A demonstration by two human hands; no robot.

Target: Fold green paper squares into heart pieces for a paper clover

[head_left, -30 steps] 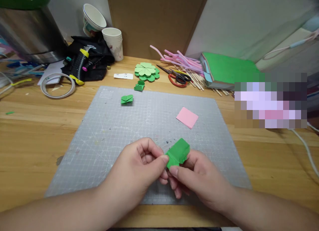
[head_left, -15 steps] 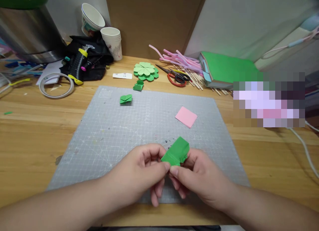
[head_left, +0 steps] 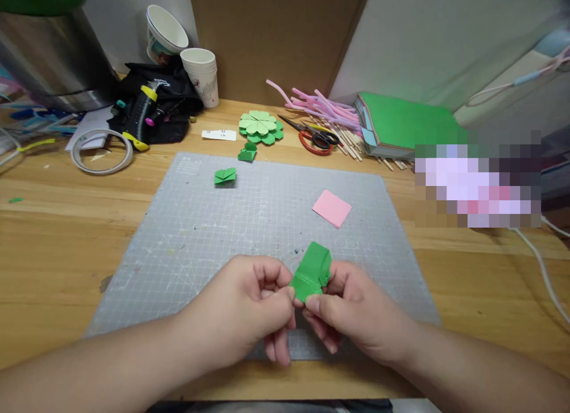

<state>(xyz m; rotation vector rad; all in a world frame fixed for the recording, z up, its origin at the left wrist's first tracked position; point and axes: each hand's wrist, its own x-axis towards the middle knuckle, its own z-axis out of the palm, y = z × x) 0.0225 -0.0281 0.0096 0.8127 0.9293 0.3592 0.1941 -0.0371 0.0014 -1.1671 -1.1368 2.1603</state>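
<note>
two hands in head view: left hand [head_left: 249, 309] and right hand [head_left: 351, 309] both pinching folded green paper [head_left: 312, 270] at its near end, thumbs almost touching. held just above near edge of grey cutting mat [head_left: 200, 235]. pink square [head_left: 332, 208] on mat beyond, small green folded piece [head_left: 225, 176] at far left. scissors [head_left: 318, 141] off mat at back.

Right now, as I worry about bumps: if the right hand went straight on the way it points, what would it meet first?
Probably the left hand. The right hand, pinching the green folded paper, points leftward at it, and their thumbs are nearly touching. Both seem level, though depth is hard to judge.
</note>
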